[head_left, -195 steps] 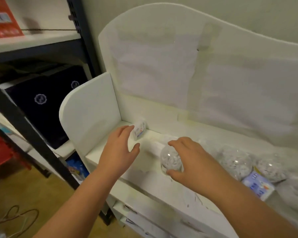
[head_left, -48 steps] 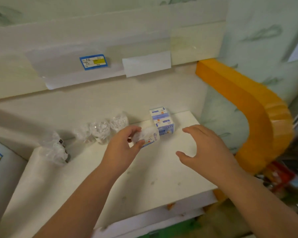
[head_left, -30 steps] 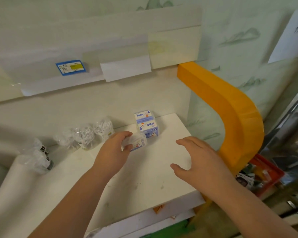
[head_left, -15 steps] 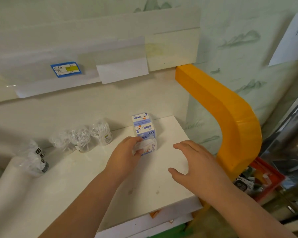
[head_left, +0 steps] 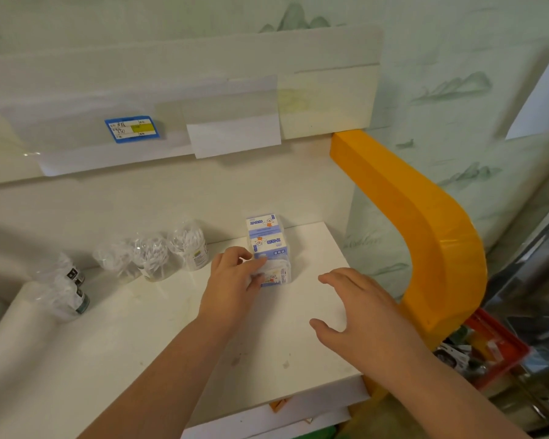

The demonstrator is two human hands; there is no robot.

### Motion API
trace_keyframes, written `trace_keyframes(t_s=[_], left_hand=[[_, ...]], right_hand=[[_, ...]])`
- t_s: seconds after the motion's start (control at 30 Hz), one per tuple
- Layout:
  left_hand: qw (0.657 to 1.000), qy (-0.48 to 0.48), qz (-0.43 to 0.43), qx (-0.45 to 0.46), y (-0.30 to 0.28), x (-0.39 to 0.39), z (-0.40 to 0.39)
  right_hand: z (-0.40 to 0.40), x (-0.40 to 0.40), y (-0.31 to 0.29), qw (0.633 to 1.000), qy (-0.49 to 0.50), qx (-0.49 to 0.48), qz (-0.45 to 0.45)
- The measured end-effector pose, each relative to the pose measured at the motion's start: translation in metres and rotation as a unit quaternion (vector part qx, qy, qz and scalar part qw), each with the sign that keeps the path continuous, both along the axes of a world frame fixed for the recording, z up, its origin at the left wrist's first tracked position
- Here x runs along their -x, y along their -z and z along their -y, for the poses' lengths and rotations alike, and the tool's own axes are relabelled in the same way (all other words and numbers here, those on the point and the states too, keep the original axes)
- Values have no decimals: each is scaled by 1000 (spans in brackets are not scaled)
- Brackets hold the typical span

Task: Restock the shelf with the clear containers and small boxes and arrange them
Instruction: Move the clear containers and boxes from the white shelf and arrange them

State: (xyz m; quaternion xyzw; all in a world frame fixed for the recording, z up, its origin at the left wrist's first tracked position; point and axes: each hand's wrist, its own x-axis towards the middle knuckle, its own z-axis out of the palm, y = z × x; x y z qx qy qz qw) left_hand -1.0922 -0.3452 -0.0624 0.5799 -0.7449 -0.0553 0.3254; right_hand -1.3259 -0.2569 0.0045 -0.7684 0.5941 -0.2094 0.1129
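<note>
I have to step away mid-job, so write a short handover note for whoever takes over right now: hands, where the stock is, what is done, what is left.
Left hand: grips a small box, setting it on the white shelf at the front of the box row.
Right hand: open, hovering over the shelf, holding nothing.
Two more blue-and-white boxes stand in line behind it, toward the back wall.
Three clear containers of cotton swabs stand in a row left of the boxes; wrapped bottles sit at the far left.
Done: containers and two boxes placed.
Left: release the front box, square it with the row, tidy the rest.
</note>
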Motion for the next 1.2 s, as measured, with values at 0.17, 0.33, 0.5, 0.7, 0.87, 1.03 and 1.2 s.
trace_keyframes(t_s=[0.17,0.33,0.5,0.7,0.87,1.03,1.2], left_hand=[[999,4,-48,-8,3,5,6],[996,-5,-86,-28,6,3,8],[992,-14,-122,-27,-8,-14,-12],[985,-85,-148,-18,-46,-68,-52],[975,-154,-159,-5,-74,-119,-105],[959,-229,-165,22,-98,-174,-176],[933,-308,-170,77,-117,-238,-250]], right_hand=[[-5,5,0,1000,-4,1,-4],[-9,10,-2,1000,-5,-7,-7],[-7,4,-3,1000,-18,12,-15],[3,-28,2,998,-52,14,34],[14,-86,4,991,-109,13,74],[9,-167,-1,976,-192,14,105],[-22,-250,-15,958,-265,26,110]])
